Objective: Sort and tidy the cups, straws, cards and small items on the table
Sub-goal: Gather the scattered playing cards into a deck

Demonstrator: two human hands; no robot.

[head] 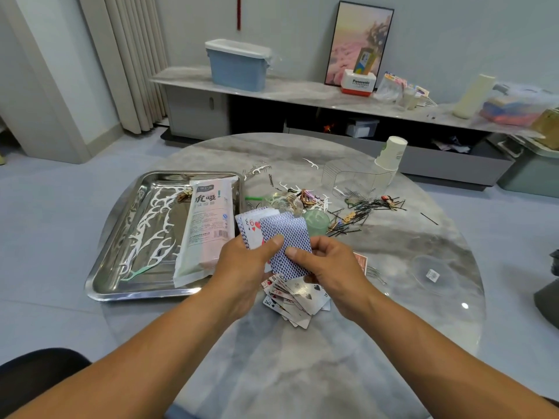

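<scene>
In the head view, a loose bundle of cards (273,237) was held above the near middle of the table (393,237), with the left hand (242,267) curled round its left side and the thumb pressed on a blue-backed card. The right hand (329,267) was closed on the right edge of that same card, pinched between thumb and fingers. The bundle was seen to be uneven, a red six showing between the backs, so a slip was judged likely if either pinch were relaxed; dropped cards would have scattered into the face-up pile (295,300) lying on the table directly beneath. Just beyond the hands a green cup (317,220) stood among hairpins (363,211) and floss picks (290,189), and it could have been knocked over by a forward sweep. To the left, a straw packet (205,228) lay in the metal tray (99,285), overhanging the near rim, where it might have been nudged out by the left forearm. A stack of paper cups (390,155) stood at the far right, well apart.
</scene>
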